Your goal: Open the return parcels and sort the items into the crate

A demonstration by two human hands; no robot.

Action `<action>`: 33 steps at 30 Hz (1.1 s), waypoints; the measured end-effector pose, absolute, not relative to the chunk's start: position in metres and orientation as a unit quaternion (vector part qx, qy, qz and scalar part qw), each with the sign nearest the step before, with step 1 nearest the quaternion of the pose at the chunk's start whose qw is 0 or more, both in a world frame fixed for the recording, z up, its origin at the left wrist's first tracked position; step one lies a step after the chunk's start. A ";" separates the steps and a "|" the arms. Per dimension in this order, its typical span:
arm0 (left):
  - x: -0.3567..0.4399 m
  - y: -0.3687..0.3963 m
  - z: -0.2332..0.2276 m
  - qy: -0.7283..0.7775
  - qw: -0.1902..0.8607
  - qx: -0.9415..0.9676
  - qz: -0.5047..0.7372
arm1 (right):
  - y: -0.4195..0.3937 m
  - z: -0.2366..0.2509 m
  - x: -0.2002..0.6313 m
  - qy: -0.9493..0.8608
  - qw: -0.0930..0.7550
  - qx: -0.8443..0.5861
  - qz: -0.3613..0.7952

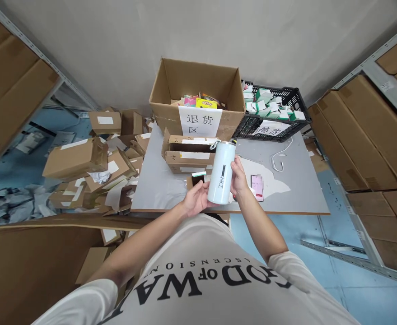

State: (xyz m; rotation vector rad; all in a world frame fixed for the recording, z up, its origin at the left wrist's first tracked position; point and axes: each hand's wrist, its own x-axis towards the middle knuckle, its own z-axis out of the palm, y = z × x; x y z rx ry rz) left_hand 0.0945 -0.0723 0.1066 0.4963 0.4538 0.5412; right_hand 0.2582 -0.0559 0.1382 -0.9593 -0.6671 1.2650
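White bottle (221, 171) held upright in both hands, above the near edge of the grey table (296, 198).

Left hand (195, 198) cups its base, fingers curled; right hand (239, 178) wraps its side. Vertical print reads "NICE". Behind the bottle, the large box (194, 92) bears the label "退货区".

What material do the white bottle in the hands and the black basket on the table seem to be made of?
White bottle: probably coated metal or plastic; its smooth, faintly glossy surface leaves this open. Black basket: likely moulded plastic, judging by its matte lattice walls.
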 end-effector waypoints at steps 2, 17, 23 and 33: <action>0.091 -0.072 0.108 0.173 0.942 0.198 0.208 | -0.055 0.137 0.256 -0.287 0.653 -0.418 0.563; 0.088 -0.069 0.101 0.185 0.928 0.193 0.260 | -0.049 0.134 0.246 -0.315 0.649 -0.398 0.567; 0.086 -0.069 0.097 0.273 0.860 0.279 0.329 | -0.046 0.140 0.255 -0.329 0.644 -0.476 0.500; 0.096 -0.070 0.092 0.368 0.689 0.460 0.422 | -0.039 0.159 0.262 -0.449 0.577 -0.530 0.430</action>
